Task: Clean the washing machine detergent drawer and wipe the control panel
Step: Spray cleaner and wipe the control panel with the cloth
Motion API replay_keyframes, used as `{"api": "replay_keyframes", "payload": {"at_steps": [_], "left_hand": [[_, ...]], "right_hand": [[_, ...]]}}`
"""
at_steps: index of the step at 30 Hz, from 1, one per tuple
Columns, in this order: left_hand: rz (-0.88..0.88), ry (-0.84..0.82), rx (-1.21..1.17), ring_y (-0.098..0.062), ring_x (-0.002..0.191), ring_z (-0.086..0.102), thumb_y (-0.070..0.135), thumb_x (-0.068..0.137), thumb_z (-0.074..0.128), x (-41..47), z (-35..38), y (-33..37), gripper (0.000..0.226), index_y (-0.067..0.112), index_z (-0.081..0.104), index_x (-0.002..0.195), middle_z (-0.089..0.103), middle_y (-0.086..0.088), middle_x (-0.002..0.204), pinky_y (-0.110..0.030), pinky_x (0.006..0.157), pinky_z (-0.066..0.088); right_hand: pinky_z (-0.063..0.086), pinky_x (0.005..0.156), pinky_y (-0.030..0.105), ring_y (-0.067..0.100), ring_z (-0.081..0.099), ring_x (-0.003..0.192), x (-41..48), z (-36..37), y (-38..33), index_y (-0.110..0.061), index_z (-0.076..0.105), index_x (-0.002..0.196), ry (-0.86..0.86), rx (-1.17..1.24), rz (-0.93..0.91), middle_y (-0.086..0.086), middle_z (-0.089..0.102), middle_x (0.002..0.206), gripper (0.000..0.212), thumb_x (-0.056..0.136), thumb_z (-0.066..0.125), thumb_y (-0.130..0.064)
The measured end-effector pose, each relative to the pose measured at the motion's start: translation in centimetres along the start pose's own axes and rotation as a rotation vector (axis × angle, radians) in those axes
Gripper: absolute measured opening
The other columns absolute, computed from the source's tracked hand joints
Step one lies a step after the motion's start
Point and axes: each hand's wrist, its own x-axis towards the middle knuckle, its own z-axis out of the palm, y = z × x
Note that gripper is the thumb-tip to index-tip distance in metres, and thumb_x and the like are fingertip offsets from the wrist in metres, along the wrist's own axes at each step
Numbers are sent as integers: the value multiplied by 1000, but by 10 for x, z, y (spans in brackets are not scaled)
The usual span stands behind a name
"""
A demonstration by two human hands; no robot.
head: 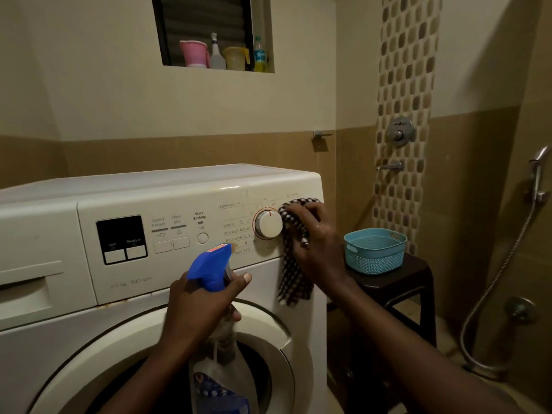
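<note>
Black-white cloth (292, 276) in R grip (316, 236), beside dial (268, 224).

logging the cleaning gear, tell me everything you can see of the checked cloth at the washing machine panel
The dark-and-white checked fabric cloth looks soft and thin. Its upper part is bunched in the grip of the right hand and pressed on the cream control panel, just right of the round white dial; the rest hangs limp, down past the panel's lower edge.
</note>
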Motion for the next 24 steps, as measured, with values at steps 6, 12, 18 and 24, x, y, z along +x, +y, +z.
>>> {"api": "replay_keyframes", "payload": {"at_steps": [6, 12, 18, 24], "left_hand": [[-30, -12, -36, -12, 42, 64, 24, 77, 81, -1, 2, -4, 25, 9, 62, 78, 64, -2, 49, -17, 47, 51], [-29, -13, -36, -13, 42, 65, 24, 76, 81, -3, 0, -4, 24, 11, 62, 77, 64, -3, 49, -15, 45, 49], [-15, 14, -21, -6, 39, 61, 25, 77, 81, -3, 2, -4, 26, 12, 60, 72, 61, 4, 45, -10, 43, 44], [-13, 6, 2, -10, 45, 66, 28, 77, 80, -4, 1, -5, 24, 14, 61, 77, 64, 1, 49, -18, 51, 47]], "right_hand": [[54, 80, 37, 9, 48, 94, 34, -6, 13, -19, 60, 119, 245, 28, 289, -1, 48, 106, 29, 91, 60, -22], [52, 69, 29, 20, 54, 99, 42, -1, 2, -20, 58, 125, -41, -91, -209, 7, 53, 117, 40, 85, 61, -26], [48, 70, 23, 10, 49, 90, 67, -13, 5, -21, 62, 121, 208, -15, 236, -1, 49, 105, 29, 92, 61, -24], [54, 66, 32, 23, 52, 106, 71, 2, -26, -18, 62, 120, -109, -105, -424, 8, 55, 117, 42, 80, 68, -6]]}}
